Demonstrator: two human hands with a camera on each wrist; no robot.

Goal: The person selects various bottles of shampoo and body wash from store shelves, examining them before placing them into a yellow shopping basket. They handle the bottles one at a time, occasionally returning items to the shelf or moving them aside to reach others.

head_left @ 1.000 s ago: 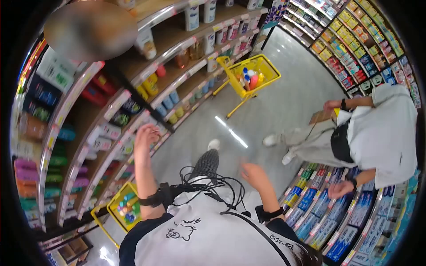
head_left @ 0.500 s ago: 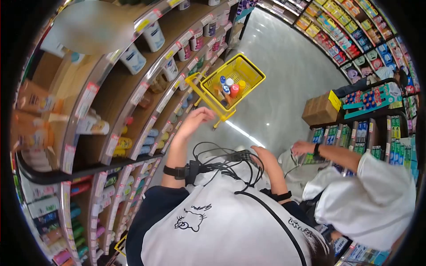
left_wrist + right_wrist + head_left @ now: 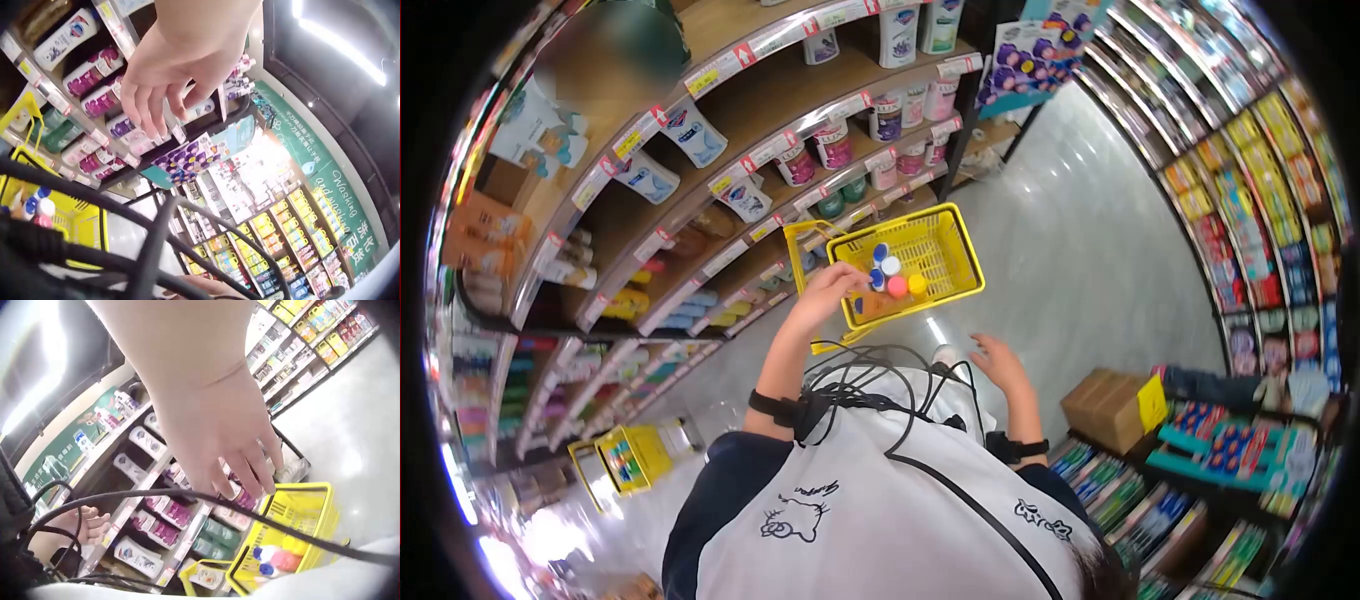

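Observation:
A yellow basket cart holds several bottles with blue, white, red and yellow tops. My left hand hangs over its near left side in the head view; whether it touches the cart cannot be told. Loosely bent, empty fingers show on the left hand in the left wrist view. My right hand is held to the right of the cart, holding nothing. In the right wrist view, the right hand has relaxed fingers, with the basket beyond them.
Shelves of bottles curve along the left. A second yellow basket stands at lower left. On the right are a cardboard box, boxed goods and a tall shelf. Grey floor runs between. Black cables hang before my chest.
The cart with bottles is closer to me, and my left hand has come over its side. The person in white on the right has left the head view. Both hands stay empty.

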